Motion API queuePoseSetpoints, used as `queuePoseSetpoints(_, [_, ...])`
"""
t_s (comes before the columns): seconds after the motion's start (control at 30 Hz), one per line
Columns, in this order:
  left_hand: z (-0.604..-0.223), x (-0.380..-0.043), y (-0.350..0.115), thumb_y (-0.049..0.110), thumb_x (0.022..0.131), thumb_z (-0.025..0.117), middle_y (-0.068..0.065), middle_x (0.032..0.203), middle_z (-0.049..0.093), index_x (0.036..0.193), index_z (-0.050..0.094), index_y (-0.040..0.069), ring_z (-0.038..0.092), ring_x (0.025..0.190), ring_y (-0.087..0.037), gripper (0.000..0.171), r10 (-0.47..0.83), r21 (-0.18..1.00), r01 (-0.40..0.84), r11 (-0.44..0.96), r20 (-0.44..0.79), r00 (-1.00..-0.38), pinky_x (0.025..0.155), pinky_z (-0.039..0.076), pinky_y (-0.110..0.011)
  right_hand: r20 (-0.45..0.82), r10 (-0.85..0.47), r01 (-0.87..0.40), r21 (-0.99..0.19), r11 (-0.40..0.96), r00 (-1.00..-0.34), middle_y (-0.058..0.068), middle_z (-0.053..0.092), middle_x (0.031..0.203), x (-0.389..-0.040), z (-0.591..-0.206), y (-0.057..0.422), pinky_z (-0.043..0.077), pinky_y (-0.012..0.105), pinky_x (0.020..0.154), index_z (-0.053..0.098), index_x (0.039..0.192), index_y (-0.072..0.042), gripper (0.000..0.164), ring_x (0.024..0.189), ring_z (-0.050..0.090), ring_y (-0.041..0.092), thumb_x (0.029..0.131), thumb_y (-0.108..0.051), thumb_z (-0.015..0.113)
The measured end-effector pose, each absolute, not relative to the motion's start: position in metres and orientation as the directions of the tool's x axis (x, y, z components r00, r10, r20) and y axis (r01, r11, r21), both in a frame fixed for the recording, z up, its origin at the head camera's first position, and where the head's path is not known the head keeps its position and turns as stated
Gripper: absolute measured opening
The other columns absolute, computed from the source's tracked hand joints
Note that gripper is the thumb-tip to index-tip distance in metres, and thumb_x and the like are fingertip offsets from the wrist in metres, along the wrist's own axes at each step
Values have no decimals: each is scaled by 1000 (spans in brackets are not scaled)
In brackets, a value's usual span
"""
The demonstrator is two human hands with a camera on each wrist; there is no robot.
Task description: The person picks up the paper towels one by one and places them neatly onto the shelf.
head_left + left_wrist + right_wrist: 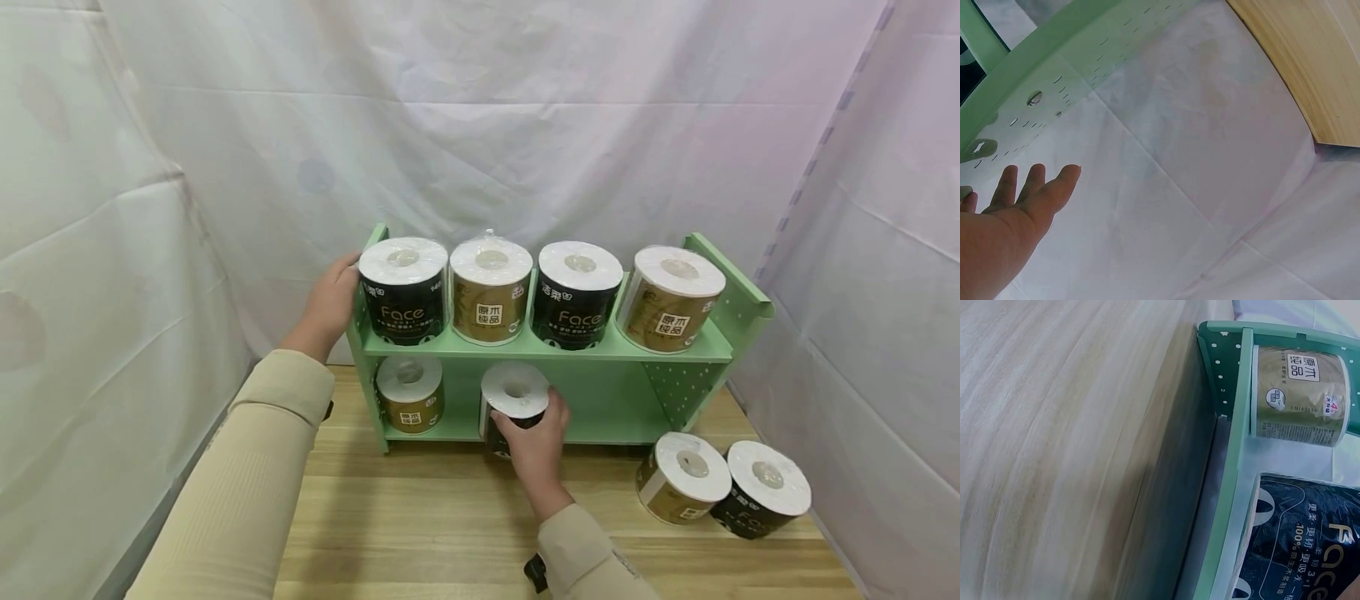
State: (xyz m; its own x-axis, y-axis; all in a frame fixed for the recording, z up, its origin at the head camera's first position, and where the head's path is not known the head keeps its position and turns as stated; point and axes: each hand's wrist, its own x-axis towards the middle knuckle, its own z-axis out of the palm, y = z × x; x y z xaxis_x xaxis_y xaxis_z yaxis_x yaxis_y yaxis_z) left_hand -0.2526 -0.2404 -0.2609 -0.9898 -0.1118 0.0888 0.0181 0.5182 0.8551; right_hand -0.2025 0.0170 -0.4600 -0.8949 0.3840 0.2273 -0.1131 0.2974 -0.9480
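Observation:
My right hand grips a black-wrapped toilet paper roll by its side, at the front edge of the lower level of a green two-tier shelf. In the right wrist view the black toilet paper roll overlaps the lower board, right of a gold roll at the lower left. My left hand is beside the shelf's left side panel, near a black roll on top. The left wrist view shows that hand's fingers extended and spread beside the perforated panel; whether they touch it, I cannot tell.
On the upper level, gold and black rolls alternate: a gold roll, another black roll and a gold roll. A gold roll and a black roll stand on the wooden table at right. White curtains surround it.

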Motion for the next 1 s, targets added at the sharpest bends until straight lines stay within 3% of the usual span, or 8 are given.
queuePoseSetpoints(1.0, [-262,-252,-242,37,103,17,-11,159,21,155,23,14,16,146,-33,57,-108,851,25,525,96,-990,115,19,-57,311,408,-208,-938,276,-858,22,38,134,-219,-468,-14,37,54,102,42,138,-2,88,121,41,37,64,-15,89])
